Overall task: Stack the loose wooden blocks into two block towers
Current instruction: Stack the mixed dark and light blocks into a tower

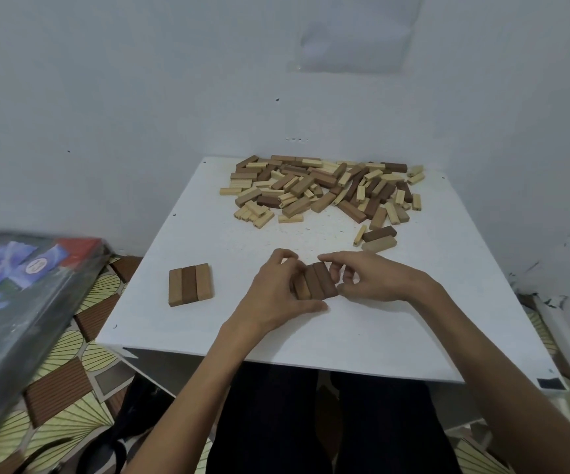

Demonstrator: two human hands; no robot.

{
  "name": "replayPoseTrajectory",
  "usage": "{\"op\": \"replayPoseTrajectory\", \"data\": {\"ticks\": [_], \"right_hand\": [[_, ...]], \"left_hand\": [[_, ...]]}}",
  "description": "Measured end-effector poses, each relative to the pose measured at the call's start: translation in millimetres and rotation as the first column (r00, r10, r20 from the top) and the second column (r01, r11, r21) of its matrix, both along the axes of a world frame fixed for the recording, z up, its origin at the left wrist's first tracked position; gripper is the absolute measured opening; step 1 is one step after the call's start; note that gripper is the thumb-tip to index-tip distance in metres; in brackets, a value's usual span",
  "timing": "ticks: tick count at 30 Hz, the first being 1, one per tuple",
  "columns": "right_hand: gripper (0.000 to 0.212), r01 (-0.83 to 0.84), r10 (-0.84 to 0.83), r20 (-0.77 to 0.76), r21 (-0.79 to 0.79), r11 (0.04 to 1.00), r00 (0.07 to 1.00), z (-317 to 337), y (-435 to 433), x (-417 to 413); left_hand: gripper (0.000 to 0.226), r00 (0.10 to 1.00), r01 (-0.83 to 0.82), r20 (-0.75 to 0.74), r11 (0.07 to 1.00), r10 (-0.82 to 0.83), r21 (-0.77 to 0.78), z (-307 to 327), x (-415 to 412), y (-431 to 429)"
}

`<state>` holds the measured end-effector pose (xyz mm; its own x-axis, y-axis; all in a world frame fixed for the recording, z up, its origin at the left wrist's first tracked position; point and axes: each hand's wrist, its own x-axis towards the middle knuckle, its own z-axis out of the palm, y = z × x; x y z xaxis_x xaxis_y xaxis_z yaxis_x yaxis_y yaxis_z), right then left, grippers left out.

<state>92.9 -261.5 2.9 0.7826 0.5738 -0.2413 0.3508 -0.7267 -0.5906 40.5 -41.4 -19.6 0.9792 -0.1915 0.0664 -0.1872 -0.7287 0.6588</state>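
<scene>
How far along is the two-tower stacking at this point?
Barely begun. Done: one base layer of three blocks lies flat at the left of the table. In hand: the left hand and right hand squeeze a second row of three together near the middle. Left: every upper layer; the loose pile at the far side is unstacked.
</scene>
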Motion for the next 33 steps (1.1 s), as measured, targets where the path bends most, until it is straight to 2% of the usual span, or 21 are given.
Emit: {"op": "replayPoseTrajectory", "data": {"ticks": [4,8,11,14,17,19,20,24,28,30,33], "right_hand": [[0.043,0.019,-0.02,0.018,0.059,0.998,1.0,-2.6,-0.4,5.2],[0.025,0.065,-0.072,0.046,0.145,0.987,0.996,-11.2,-0.2,2.0],[0.021,0.1,-0.114,0.062,0.195,0.976,0.992,-14.3,0.8,-3.0],[0.033,0.081,-0.095,0.077,0.175,0.981,0.992,-14.5,0.0,-5.2],[0.071,0.009,-0.013,0.046,0.091,0.996,0.999,-13.9,-0.9,-7.5],[0.086,-0.042,0.04,0.049,0.04,0.998,0.998,-11.7,-0.7,-8.5],[0.086,-0.063,0.061,0.055,0.033,0.997,0.997,-9.9,0.2,-9.5],[0.063,-0.062,0.055,0.089,0.075,0.995,0.994,-9.8,0.0,-15.8],[0.062,0.012,-0.021,0.1,0.089,0.996,0.995,-12.9,-0.9,-23.3],[0.062,0.037,-0.046,0.098,0.094,0.995,0.994,-12.6,-0.7,-25.4],[0.063,0.041,-0.049,0.092,0.09,0.995,0.995,-10.7,-0.1,-28.8]], "left_hand": [[0.069,0.997,-0.081,-0.025,0.995,0.08,-0.055,1.8,-0.4,-3.4],[0.072,0.994,-0.109,-0.016,0.994,0.109,0.015,2.3,-7.6,-11.8],[0.063,0.997,-0.08,0.015,0.994,0.079,0.068,-0.7,-10.6,-13.3],[0.052,0.999,0.013,0.033,0.997,-0.015,0.075,-3.1,-8.6,-7.5],[0.053,0.991,0.137,-0.008,0.99,-0.136,0.041,0.8,-3.9,2.8],[0.058,0.974,0.219,-0.06,0.976,-0.218,-0.006,4.8,-1.4,9.4],[0.06,0.965,0.251,-0.077,0.968,-0.252,-0.026,5.8,-0.6,12.3],[0.067,0.947,0.307,-0.074,0.949,-0.313,-0.075,4.8,1.4,18.8],[0.081,0.976,0.213,0.024,0.969,-0.218,0.127,-0.3,-4.5,20.9],[0.076,0.983,0.167,0.043,0.961,-0.181,0.221,-1.7,-6.6,20.8],[0.064,0.978,0.197,0.021,0.949,-0.208,0.248,0.8,-6.7,18.5]]}}
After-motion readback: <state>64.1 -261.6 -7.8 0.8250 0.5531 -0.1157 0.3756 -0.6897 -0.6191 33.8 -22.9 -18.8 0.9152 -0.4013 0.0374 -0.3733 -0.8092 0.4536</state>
